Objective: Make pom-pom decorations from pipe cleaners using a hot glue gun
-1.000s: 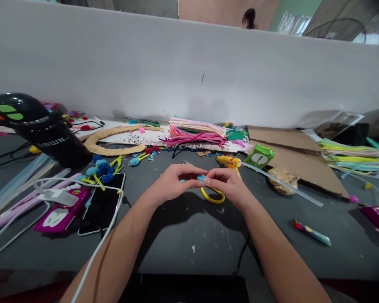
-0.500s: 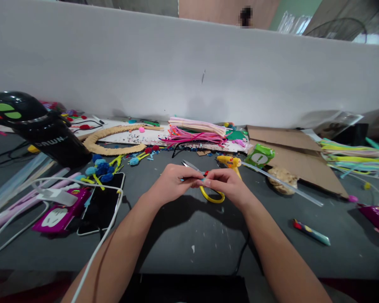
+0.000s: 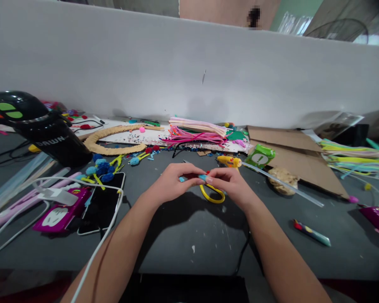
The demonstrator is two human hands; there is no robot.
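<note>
My left hand [image 3: 177,181] and my right hand [image 3: 229,183] meet over the middle of the table, fingertips close together. Between them they pinch a small light-blue piece [image 3: 204,177], too small to name for certain. Another light-blue bit [image 3: 181,179] shows in the gap between my left thumb and fingers; whether it joins the first is hidden. Beneath my hands lie yellow-handled scissors [image 3: 217,201], with the blades mostly covered. Just beyond my right hand is a yellow glue gun [image 3: 228,160] with a long clear glue stick [image 3: 281,183] sticking out.
At left stand a black bottle [image 3: 61,145], blue pom-poms on yellow stems [image 3: 104,168] and a phone [image 3: 102,206] crossed by a white cable. Behind are a tan ring [image 3: 113,149] and bundled pipe cleaners [image 3: 196,134]. Cardboard [image 3: 306,164] and a pen-like tube [image 3: 312,232] lie right.
My fingers have shifted slightly and the left hand's grip has opened out a little, so more of the light-blue piece shows. The things on the table have not moved.
</note>
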